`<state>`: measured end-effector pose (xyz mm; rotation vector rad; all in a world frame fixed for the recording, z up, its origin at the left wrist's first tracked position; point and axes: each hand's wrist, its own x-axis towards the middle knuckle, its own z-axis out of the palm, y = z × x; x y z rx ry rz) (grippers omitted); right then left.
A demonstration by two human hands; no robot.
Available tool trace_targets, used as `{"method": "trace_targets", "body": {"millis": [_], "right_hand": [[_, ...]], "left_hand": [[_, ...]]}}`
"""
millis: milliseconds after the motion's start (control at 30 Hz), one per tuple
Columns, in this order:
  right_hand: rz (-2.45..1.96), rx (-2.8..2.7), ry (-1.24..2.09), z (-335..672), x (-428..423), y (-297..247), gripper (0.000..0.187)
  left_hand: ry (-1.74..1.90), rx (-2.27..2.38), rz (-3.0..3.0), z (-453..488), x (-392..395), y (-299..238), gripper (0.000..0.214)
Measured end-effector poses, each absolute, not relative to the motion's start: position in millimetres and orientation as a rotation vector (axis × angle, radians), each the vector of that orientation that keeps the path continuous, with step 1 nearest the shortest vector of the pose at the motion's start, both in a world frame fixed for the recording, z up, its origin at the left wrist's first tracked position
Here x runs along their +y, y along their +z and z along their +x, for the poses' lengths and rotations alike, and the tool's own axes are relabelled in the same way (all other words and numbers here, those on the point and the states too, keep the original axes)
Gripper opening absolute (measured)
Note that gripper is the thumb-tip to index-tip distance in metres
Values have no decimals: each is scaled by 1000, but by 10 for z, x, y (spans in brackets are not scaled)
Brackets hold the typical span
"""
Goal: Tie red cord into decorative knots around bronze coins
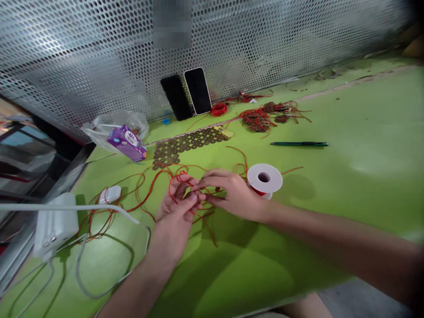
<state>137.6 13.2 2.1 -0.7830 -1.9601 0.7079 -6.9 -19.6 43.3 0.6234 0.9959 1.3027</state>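
Over the green table my left hand (179, 201) is closed, pinching red cord (171, 187), with a loop of it around the fingers. A small brownish piece seems to sit at its fingertips, mostly hidden. My right hand (228, 192) meets it there, thumb and fingers pinched on the same spot; what exactly they hold is covered. Just beyond the right hand stands a white spool (265, 176) with red thread on its core. Long strands of red cord (150, 190) trail left across the table.
Rows of brown coins (185, 145) lie behind the hands, with a yellow clip-like tool (224, 131) on them. Farther right are corded coin bundles (256, 120) and a green pen-like tool (300, 144). A purple box (127, 143), white power bank (56, 223) and cables (79, 265) occupy the left. Two phones (198, 90) lean behind.
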Motion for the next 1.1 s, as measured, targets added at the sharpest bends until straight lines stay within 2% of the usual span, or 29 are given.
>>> {"method": "trace_targets", "body": {"millis": [200,400,767,1033,1100], "right_hand": [[-744,-1905,643,1373,87,76,22],[-749,-1938,615,1361,60,103,11],[-699,-1968,525,1384,88,54,14],[-708,-2020,481,1386,117,23,6],[-721,-2013,494,1385,114,37,9]], "left_hand": [[1355,965,638,-98,-164,434,30],[1395,971,582,-115,-144,438,31],[1356,958,762,-104,-156,417,36],[1335,910,630,-96,-186,456,44],[1332,928,557,-102,-188,481,45]]}}
